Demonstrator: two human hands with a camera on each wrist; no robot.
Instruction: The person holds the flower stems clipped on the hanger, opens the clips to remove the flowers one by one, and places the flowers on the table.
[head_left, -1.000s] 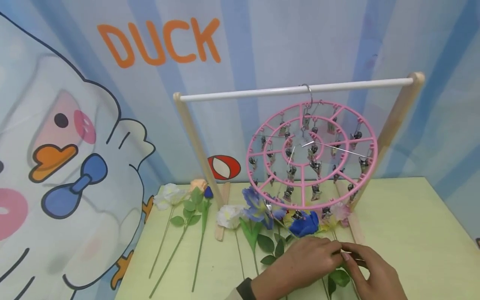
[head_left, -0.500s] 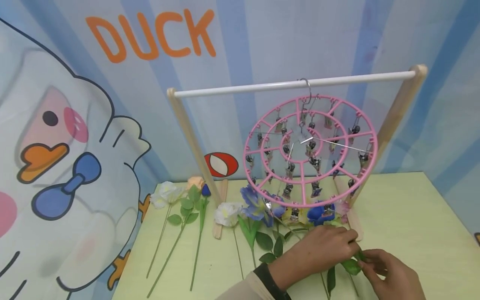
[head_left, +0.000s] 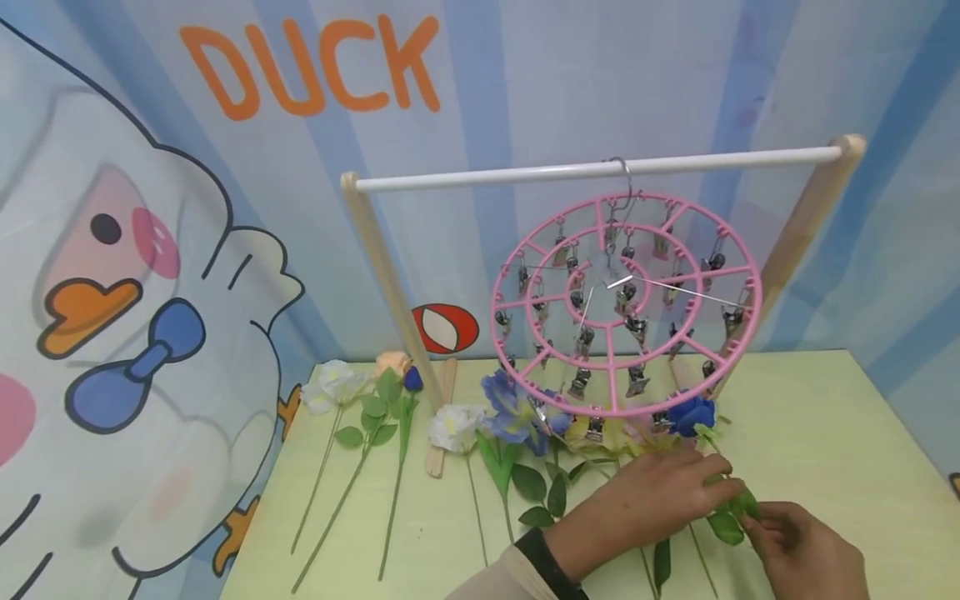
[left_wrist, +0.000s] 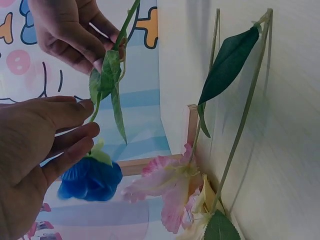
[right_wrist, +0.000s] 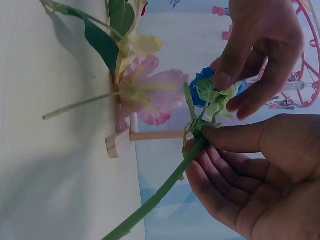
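Note:
An artificial blue rose (head_left: 691, 415) is held up between both hands over the table's right part. My left hand (head_left: 647, 493) is at the stem just below the bloom; in the left wrist view its fingertips pinch near the green leaves (left_wrist: 104, 77). Farther down, my right hand (right_wrist: 280, 185) pinches the green stem (right_wrist: 160, 195) between thumb and fingers, just under the leaves. The bloom points away toward the rack, and the stem's lower end runs out of the right wrist view.
A pink round clip hanger (head_left: 611, 367) with several metal clips hangs from a white rod (head_left: 487, 177) on a wooden stand. Artificial flowers lie on the pale table (head_left: 810, 417): a white one (head_left: 455, 427), a purple one (head_left: 517, 414), a pink one (left_wrist: 170, 187) and others.
Both hands have moved right with the blue rose, whose bloom now shows beyond the hanger's lower right rim. The hands have drawn slightly apart, baring more of the leaves.

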